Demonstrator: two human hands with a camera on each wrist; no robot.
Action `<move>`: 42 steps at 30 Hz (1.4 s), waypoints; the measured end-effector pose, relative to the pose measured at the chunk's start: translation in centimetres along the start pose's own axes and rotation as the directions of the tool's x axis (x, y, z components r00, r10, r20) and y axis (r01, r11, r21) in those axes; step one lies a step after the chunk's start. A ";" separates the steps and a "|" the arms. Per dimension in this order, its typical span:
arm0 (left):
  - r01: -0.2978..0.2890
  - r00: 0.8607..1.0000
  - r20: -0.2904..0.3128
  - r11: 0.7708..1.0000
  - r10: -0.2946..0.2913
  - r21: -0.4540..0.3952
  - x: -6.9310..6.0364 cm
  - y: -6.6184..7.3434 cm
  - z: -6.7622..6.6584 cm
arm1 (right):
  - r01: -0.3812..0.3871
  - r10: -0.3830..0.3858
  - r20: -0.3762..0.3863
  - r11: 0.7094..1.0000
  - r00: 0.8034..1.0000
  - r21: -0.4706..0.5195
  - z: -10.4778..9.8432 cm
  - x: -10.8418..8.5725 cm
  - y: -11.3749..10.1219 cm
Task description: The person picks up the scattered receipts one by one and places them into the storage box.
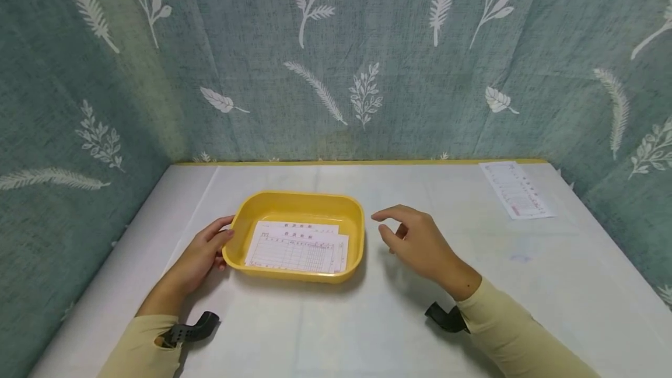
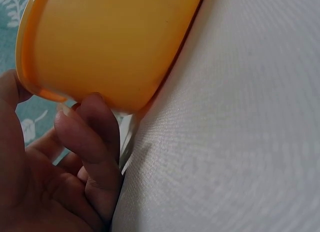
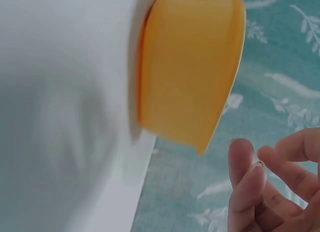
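Note:
A yellow plastic tray (image 1: 296, 202) stands on the white table with several printed paper slips (image 1: 296, 249) lying overlapped inside it. My left hand (image 1: 202, 255) is at the tray's left end, holding its rim. In the left wrist view, fingertips (image 2: 97, 104) touch the outer wall just under the rim; part of the grip is hidden. Off the tray's right end, my right hand (image 1: 417, 241) hovers above the table, fingers loosely bent. Nothing is between them, and the right wrist view shows a gap between that hand and the tray wall (image 3: 190, 67).
Another printed slip (image 1: 517, 190) lies at the table's far right corner. Green leaf-patterned fabric (image 1: 336, 104) rises behind and at both sides of the white table (image 1: 325, 331). A black strap mount (image 1: 194, 328) sits on the left wrist, another (image 1: 446, 317) on the right.

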State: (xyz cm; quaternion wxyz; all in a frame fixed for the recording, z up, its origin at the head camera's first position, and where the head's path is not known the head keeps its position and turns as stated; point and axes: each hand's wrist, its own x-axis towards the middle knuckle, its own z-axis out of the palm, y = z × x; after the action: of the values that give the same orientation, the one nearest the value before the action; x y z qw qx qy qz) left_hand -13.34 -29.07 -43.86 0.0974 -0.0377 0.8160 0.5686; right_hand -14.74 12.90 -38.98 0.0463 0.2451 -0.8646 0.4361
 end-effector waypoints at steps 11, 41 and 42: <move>-0.004 1.000 0.003 1.000 0.004 0.011 0.1 0.4 -0.1 | -0.014 0.012 -0.057 1.000 0.998 -0.023 -1.8 -0.1 2.1; -0.002 1.000 0.005 1.000 0.002 0.010 0.0 0.1 0.0 | -0.237 0.230 -0.097 0.969 0.968 -0.072 -5.6 0.4 7.3; -0.001 1.000 0.001 1.000 0.001 0.010 -0.1 0.1 0.1 | -0.240 0.232 -0.101 0.968 0.967 -0.073 -5.7 0.4 7.4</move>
State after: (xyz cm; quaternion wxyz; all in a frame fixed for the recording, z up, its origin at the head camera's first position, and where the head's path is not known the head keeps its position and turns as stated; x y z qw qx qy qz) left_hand -13.29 -28.99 -43.80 0.0978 -0.0362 0.8189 0.5644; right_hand -19.25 20.91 -40.75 0.0442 0.1178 -0.9024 0.4122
